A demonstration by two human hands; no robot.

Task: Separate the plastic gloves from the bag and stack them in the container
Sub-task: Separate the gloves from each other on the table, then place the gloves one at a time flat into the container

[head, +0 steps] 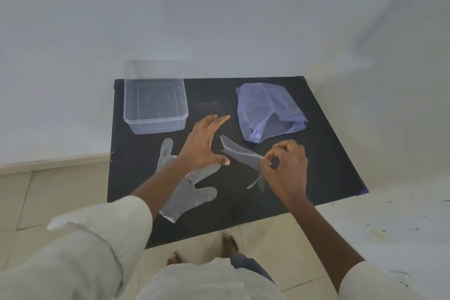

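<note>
A clear plastic container (pixel 155 126) stands at the back left of the black table (pixel 328 153), with nothing visible in it. The crumpled blue bag (pixel 265 107) lies at the back right. My right hand (pixel 285 168) pinches one end of a folded clear plastic glove (pixel 237 152), which hangs lifted just above the table. My left hand (pixel 204 143) hovers open, fingers spread, beside that glove's free end. Clear gloves (pixel 190 192) lie flat on the table under my left forearm; a part (pixel 165 151) sticks out toward the container.
A white wall rises behind the table. Tiled floor shows in front and to both sides, with dark specks at the right. My bare feet (pixel 229 243) stand at the table's near edge.
</note>
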